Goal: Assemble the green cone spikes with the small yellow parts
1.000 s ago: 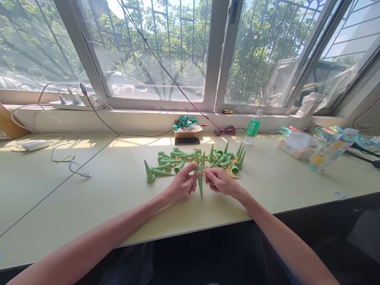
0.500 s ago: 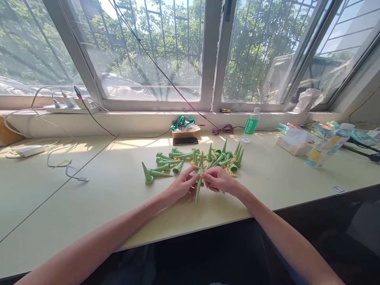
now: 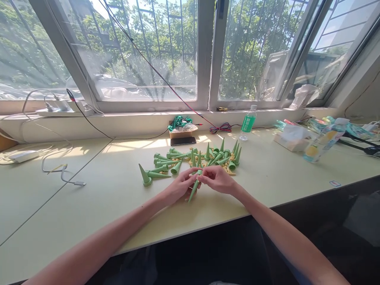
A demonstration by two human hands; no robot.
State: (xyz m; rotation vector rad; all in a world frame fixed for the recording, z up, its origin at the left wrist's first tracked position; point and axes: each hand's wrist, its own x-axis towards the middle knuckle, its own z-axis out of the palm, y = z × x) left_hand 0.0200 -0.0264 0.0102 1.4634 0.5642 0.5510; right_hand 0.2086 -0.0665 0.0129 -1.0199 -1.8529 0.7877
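Note:
A green plastic watering spike is between my two hands, tilted with its point down toward the table's front edge. My left hand is closed around its upper part from the left. At the wide end, the fingers of my right hand are pinched against the spike; any small piece between them is hidden. Just beyond my hands lie several more green spikes, some lying down and some standing on their wide ends. Small yellow plastic pieces are scattered among them. One spike stands alone at the left.
A phone lies before a small box at the back. A green-labelled bottle stands right of it. Further right are a tissue box and a tilted bottle. Cables lie on the left.
The spike in my hands has tilted, its point swinging to the left. My right fingers have shifted in closer over its wide end. The whole view has moved slightly.

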